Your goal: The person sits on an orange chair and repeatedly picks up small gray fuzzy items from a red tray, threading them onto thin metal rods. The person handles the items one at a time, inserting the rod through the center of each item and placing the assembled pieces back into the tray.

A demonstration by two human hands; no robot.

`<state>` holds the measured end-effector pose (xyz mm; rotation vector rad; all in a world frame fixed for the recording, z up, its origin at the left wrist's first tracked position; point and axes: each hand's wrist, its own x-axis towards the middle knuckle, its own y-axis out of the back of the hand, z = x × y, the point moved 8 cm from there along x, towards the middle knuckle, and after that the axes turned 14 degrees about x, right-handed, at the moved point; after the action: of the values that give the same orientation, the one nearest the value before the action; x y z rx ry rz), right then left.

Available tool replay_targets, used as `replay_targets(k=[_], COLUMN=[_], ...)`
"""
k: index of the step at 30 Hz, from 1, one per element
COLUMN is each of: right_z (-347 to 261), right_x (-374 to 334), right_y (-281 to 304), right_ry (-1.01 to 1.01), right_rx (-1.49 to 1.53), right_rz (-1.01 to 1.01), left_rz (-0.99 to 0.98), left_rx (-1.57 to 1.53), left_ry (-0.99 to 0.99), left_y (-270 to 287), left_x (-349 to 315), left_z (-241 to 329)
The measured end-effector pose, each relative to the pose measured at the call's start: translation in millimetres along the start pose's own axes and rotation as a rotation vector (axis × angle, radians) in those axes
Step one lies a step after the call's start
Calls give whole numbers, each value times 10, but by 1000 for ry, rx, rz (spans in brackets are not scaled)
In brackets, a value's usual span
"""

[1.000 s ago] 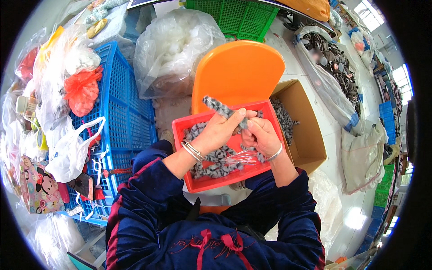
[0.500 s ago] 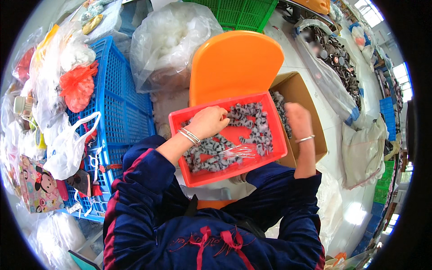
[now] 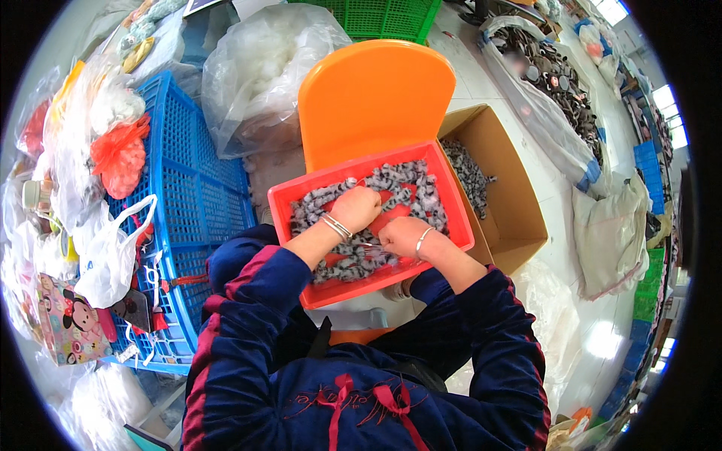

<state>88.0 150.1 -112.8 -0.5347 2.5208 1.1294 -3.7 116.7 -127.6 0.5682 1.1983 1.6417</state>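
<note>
A red plastic tray (image 3: 280,218) sits in front of an orange chair back, holding many fuzzy grey-and-black strips (image 3: 395,177). My left hand (image 3: 357,209) is over the tray's middle, its fingers curled closed; what they pinch, if anything, is hidden under the hand. Close beside it, my right hand (image 3: 404,237) reaches low into the tray with fingers pressed together at a bundle of thin pale wires (image 3: 370,243). The hand covers most of that bundle, so whether it grips a wire does not show.
An open cardboard box (image 3: 511,188) with more fuzzy grey pieces (image 3: 468,177) stands right of the tray. The orange chair back (image 3: 376,105) rises behind it. At left is a blue plastic crate (image 3: 199,188) hung with bags; a clear bag of white stuffing (image 3: 263,75) lies beyond.
My right hand has come from above the cardboard box leftward into the tray, to the wires. My left hand has shifted slightly but stays closed over the tray. The whole view has moved a little.
</note>
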Motion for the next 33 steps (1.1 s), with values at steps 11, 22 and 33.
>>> replay_targets(k=[11, 22, 33], right_z=[-6, 22, 420], right_x=[-539, -609, -615], right_y=[879, 1006, 1418], right_ry=[-23, -55, 92], right_rx=[867, 1009, 1246], right_rz=[94, 184, 689], left_rz=[-55, -18, 20], left_rx=[-48, 8, -348], left_ry=[53, -28, 65], left_y=[190, 370, 565], left_x=[-246, -341, -147], left_z=[-110, 133, -142])
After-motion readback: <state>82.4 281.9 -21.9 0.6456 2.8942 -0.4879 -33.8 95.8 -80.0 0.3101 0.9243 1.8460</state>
